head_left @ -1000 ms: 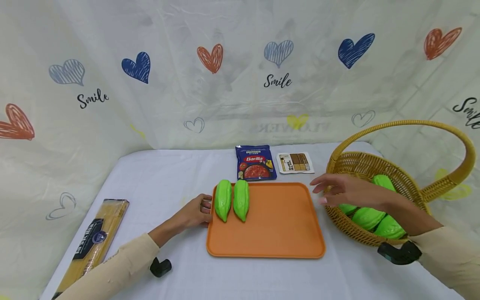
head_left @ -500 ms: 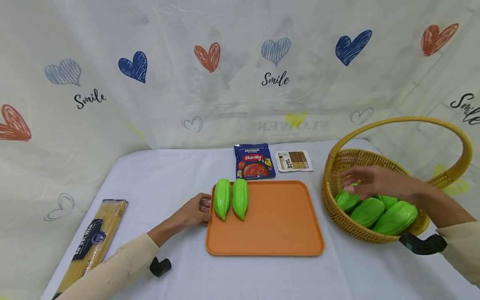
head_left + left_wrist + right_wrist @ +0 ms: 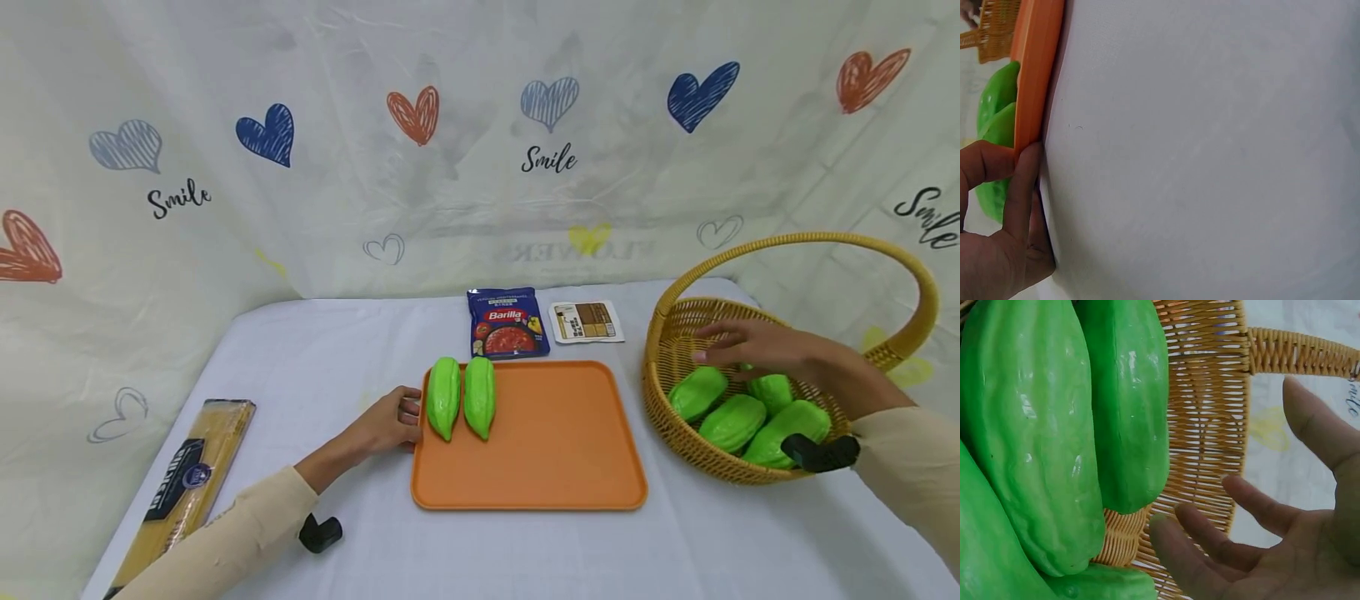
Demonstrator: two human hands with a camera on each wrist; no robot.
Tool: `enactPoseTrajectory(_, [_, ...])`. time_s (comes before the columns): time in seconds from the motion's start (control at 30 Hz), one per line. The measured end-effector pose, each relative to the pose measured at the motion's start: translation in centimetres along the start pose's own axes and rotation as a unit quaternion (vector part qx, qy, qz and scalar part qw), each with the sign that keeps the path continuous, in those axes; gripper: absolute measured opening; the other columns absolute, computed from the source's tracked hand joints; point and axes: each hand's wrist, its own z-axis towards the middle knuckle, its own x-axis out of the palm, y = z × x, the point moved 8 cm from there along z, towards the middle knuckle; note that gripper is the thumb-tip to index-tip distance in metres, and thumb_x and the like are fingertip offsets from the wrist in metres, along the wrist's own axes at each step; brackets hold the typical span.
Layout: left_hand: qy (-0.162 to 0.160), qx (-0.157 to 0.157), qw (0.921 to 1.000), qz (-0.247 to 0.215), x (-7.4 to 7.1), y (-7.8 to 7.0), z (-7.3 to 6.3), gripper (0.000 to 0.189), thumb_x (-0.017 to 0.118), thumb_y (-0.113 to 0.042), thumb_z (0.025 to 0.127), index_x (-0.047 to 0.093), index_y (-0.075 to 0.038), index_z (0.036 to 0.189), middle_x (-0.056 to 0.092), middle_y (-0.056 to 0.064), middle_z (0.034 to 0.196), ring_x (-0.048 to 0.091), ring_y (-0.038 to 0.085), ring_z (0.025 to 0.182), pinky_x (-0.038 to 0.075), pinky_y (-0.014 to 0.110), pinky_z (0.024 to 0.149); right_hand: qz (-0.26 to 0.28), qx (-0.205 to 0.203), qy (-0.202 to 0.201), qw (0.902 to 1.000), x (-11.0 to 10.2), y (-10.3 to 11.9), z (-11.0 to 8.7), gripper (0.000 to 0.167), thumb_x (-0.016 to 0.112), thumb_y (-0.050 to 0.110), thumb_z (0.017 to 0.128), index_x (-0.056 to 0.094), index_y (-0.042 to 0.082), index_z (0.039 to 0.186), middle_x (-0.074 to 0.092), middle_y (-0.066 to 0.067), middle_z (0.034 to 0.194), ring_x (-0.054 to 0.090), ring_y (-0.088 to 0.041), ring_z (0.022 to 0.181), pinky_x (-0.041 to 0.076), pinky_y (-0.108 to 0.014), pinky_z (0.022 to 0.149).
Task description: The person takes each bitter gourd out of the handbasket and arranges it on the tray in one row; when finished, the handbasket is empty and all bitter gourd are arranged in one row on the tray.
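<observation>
My left hand [image 3: 386,423] pinches the left rim of an orange tray [image 3: 562,442], thumb and fingers on either side of the edge in the left wrist view. Two green ridged bitter melons [image 3: 443,400] lie side by side on the tray's left part, tips toward me. Over the wicker basket [image 3: 660,412] at the right, my right hand [image 3: 772,346] hovers with spread fingers and holds nothing. Several more bitter melons [image 3: 733,423] fill the basket below it. In the right wrist view, the fingers [image 3: 1194,553] overlap the basket wall beside the bitter melons.
A blue Barilla pouch [image 3: 508,323] and a small white packet with a brown label [image 3: 587,322] lie behind the tray. A long yellow pasta pack [image 3: 197,475] rests at the table's left edge. The basket's tall handle [image 3: 810,239] arches above it.
My right hand has moved from beside the tray's right edge to over the basket, then slightly farther back in it. The left hand keeps its place on the tray.
</observation>
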Motion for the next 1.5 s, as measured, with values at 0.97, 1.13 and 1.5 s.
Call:
enactPoseTrajectory(0.97, [0.011, 0.002, 0.9999, -0.002, 0.0, 0.0, 0.0, 0.073, 0.07, 0.001, 0.08, 0.039, 0.001, 0.146, 0.051, 0.015, 0.122, 0.058, 0.024, 0.103, 0.063, 0.034, 0.076, -0.034, -0.011, 0.004, 0.9993, 1.4, -1.5, 4.3, 0.08, 0.066, 0.038, 0.096, 0.031, -0.009, 0.15, 0.04, -0.038, 0.146, 0.041, -0.054, 0.135, 0.052, -0.054, 0.101])
enactPoseTrajectory(1.13, [0.009, 0.001, 1.0, 0.002, 0.0, 0.0, 0.1, 0.072, 0.071, 0.001, 0.08, 0.04, 0.0, 0.145, 0.051, 0.015, 0.122, 0.058, 0.024, 0.102, 0.063, 0.034, 0.075, -0.045, -0.013, -0.013, 0.9988, 1.4, -1.3, 4.5, 0.082, 0.069, 0.039, 0.093, 0.034, -0.01, 0.148, 0.041, -0.04, 0.144, 0.041, -0.055, 0.134, 0.052, -0.054, 0.1])
enactPoseTrajectory(1.5, [0.005, 0.003, 1.0, 0.003, 0.0, 0.1, 0.1, 0.072, 0.071, 0.001, 0.079, 0.041, 0.0, 0.144, 0.051, 0.015, 0.121, 0.057, 0.024, 0.103, 0.063, 0.034, 0.075, -0.064, -0.008, -0.019, 0.9977, 1.5, -0.9, 4.7, 0.081, 0.07, 0.042, 0.092, 0.042, -0.013, 0.143, 0.045, -0.036, 0.144, 0.052, -0.048, 0.127, 0.055, -0.051, 0.097])
